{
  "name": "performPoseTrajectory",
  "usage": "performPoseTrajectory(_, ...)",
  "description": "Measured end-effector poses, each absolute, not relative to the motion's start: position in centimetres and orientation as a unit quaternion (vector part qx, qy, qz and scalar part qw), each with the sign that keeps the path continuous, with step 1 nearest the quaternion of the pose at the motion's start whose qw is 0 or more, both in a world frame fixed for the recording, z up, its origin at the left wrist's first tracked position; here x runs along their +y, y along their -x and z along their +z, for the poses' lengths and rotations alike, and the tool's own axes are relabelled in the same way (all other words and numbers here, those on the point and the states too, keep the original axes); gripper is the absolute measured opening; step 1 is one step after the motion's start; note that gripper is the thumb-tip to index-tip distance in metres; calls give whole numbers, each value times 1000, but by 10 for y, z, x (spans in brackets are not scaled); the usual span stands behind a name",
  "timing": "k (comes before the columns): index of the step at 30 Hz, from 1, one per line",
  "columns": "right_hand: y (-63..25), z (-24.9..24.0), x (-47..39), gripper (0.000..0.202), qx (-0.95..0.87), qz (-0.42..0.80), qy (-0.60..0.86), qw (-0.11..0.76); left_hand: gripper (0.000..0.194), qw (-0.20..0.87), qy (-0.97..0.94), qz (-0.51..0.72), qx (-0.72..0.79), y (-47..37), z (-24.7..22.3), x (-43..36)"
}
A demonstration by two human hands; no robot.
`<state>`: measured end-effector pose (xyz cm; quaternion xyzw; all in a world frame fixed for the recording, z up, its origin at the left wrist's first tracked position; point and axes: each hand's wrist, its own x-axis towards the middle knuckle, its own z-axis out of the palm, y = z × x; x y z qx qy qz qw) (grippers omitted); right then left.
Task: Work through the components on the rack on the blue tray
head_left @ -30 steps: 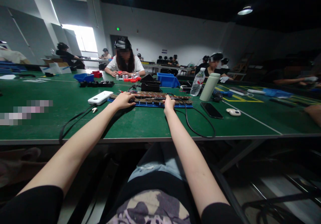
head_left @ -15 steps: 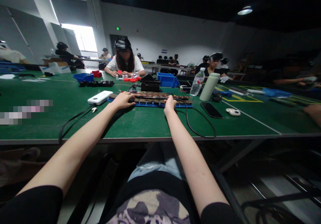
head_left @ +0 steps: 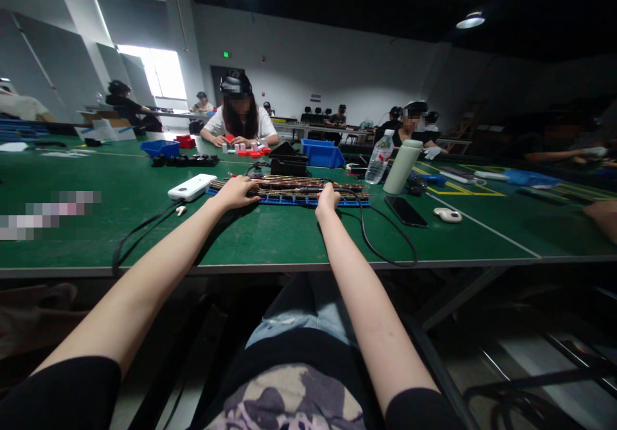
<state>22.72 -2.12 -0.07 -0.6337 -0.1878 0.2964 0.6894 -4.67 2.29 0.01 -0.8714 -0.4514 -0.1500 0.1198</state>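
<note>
Several long, thin brown-gold strips (head_left: 284,181) lie lengthwise on a blue rack (head_left: 289,201) in front of me. Over the left part of the strips, my left hand (head_left: 237,192) is closed, its thumb and fingers bent toward each other; what they pinch is too small to tell. My right hand (head_left: 328,200) grips a slim, dark corded tool that looks like a soldering iron (head_left: 311,189), pointing left along the strips. Its black cable (head_left: 362,227) loops down to the table's front edge. Where the tip meets the strips is not clear.
Left of the rack lie a white device (head_left: 193,188) and an earbud (head_left: 180,211). A black box (head_left: 289,163) and blue bin (head_left: 322,153) stand behind. On the right are a water bottle (head_left: 380,158), green flask (head_left: 402,168), phone (head_left: 405,211) and earbud case (head_left: 447,215). A co-worker (head_left: 240,118) sits opposite.
The soldering iron and my right hand have shifted very slightly right, and the cable loop with them. My left hand stays where it was.
</note>
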Motion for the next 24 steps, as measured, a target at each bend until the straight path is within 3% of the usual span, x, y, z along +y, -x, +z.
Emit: performPoseTrajectory(24, -226, -3, -22, 15, -207, 306, 628, 686, 40, 123, 873, -145, -450, 46, 2, 21)
